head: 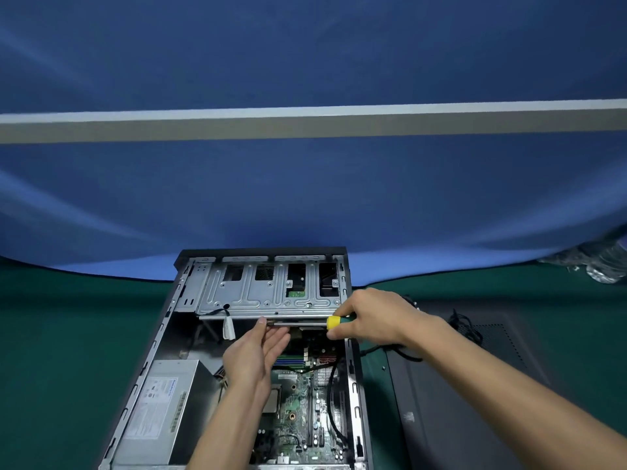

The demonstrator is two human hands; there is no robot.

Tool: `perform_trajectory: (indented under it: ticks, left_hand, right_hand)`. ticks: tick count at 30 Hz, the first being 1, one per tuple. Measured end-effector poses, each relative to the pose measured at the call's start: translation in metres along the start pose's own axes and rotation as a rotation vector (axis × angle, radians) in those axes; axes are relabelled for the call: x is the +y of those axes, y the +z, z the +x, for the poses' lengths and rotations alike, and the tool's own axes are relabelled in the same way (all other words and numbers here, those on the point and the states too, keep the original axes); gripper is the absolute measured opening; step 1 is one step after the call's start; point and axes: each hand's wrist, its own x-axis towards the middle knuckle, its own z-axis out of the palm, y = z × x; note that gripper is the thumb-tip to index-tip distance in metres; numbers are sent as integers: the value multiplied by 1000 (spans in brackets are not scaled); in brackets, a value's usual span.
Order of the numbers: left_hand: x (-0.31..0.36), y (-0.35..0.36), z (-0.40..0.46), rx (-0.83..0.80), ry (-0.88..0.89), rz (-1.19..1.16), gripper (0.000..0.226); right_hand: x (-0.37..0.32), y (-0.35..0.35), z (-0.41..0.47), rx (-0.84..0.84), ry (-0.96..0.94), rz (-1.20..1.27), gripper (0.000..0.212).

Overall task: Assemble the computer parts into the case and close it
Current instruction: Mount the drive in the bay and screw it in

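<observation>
An open computer case lies flat on the green table. Inside are a silver drive cage at the far end, a power supply at the near left and a green motherboard on the right. My right hand grips the green and yellow handle of a screwdriver, whose shaft lies sideways along the cage's near edge. My left hand is raised over the motherboard, and its fingertips pinch the shaft near the tip.
The dark side panel lies flat to the right of the case, with black cables on its far end. A blue cloth hangs behind the table. Clear plastic wrapping sits at the far right.
</observation>
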Motion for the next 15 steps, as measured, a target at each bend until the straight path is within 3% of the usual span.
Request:
perform_trajectory:
  ticks: [3, 8, 12, 15]
  left_hand:
    - [-5, -6, 6, -36, -70, -42, 13]
    - [-18, -21, 17, 34, -201, -186, 7]
    - [-21, -31, 26, 49, -236, -286, 6]
    - [-26, -30, 30, 44, -281, -282, 10]
  right_hand:
    - [-10, -4, 5, -92, 72, 70, 31]
    - [-18, -15, 12, -230, 136, 432, 34]
    - [-24, -10, 12, 106, 133, 792, 26]
    - [-30, 4, 12, 354, 201, 649, 19]
